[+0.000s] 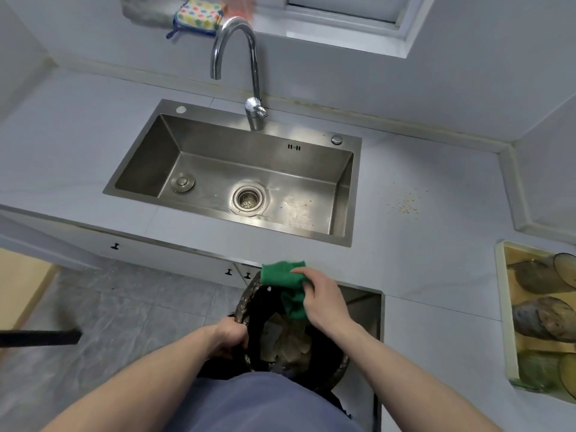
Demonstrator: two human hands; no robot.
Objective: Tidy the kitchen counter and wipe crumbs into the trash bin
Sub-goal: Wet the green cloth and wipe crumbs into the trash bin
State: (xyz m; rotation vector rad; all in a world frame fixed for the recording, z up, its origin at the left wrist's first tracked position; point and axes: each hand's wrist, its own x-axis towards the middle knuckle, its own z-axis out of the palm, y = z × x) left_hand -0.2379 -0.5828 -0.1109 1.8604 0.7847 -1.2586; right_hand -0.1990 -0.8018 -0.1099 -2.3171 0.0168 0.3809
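At the front edge of the pale grey kitchen counter, the right hand grips a folded green cleaning cloth, fingers curled round it, above the round dark trash bin. The left hand grips the bin's near rim, fingers closed round it. A scatter of small pale crumbs lies on the counter right of the rectangular stainless steel sink, well apart from the cloth.

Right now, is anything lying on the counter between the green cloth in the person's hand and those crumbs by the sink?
No. In the head view, only bare grey counter lies between the green cloth and the crumbs.
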